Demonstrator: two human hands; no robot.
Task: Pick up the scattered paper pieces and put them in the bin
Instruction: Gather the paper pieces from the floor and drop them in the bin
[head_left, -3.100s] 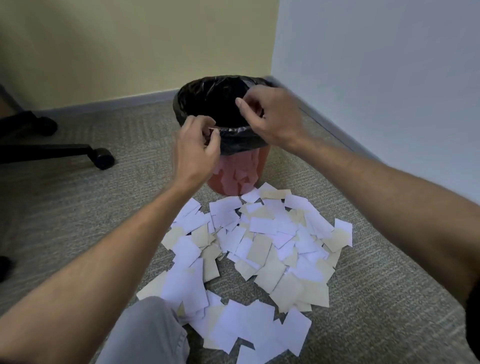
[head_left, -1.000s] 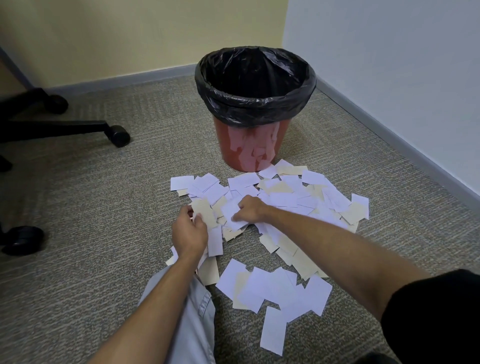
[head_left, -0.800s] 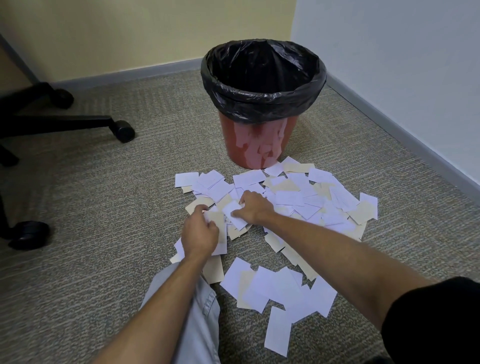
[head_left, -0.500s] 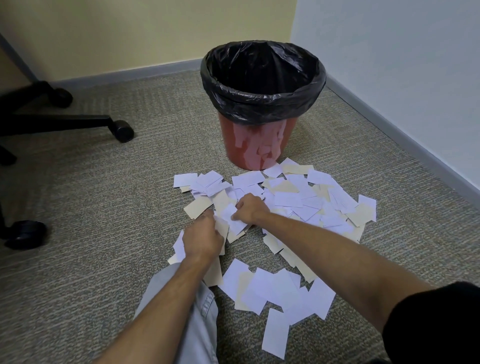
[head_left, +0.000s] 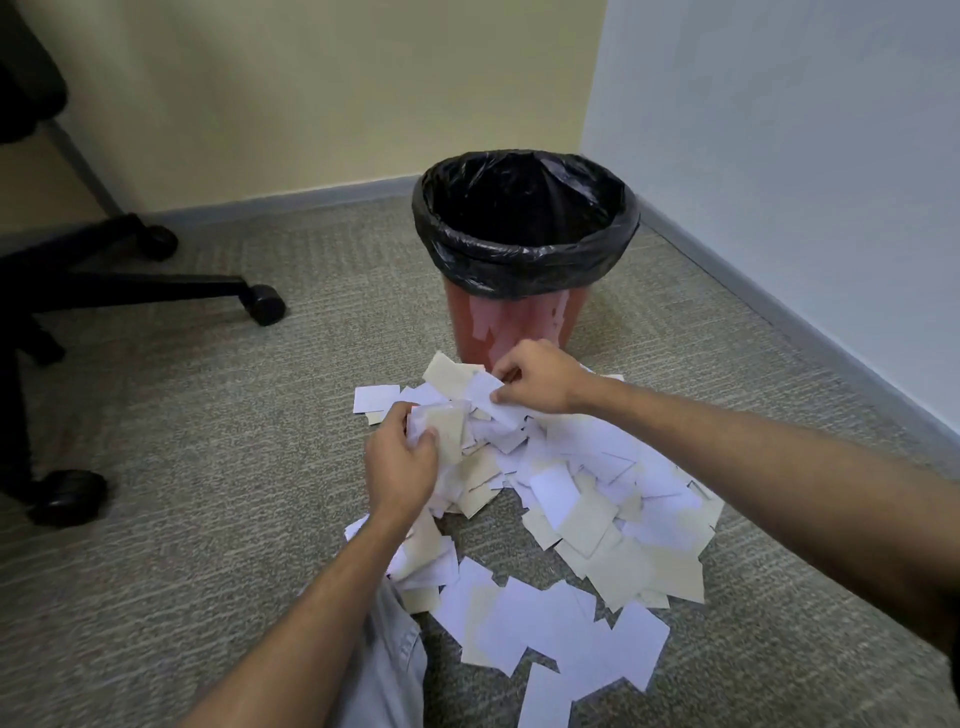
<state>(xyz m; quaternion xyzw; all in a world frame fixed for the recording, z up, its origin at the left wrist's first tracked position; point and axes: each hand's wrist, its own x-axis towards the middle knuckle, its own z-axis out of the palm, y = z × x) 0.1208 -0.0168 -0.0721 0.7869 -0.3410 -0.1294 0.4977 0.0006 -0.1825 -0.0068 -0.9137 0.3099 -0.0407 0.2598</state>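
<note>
A red bin (head_left: 511, 325) lined with a black bag (head_left: 524, 260) stands on the carpet in the room corner. White and beige paper pieces (head_left: 587, 525) lie scattered in a heap in front of it. My left hand (head_left: 402, 465) grips a bunch of papers (head_left: 447, 428) lifted off the heap. My right hand (head_left: 535, 379) pinches more pieces (head_left: 480, 387) just in front of the bin's base. Both hands sit close together above the pile's far left part.
An office chair base with black castors (head_left: 265, 304) stands at the left. Walls with grey skirting (head_left: 779, 312) close the corner behind and right of the bin. My grey trouser knee (head_left: 387, 670) is at the bottom, touching the pile.
Both hands have closed on papers and lifted them off the floor toward the bin. The heap under them has bunched up. The view has tilted up a little.
</note>
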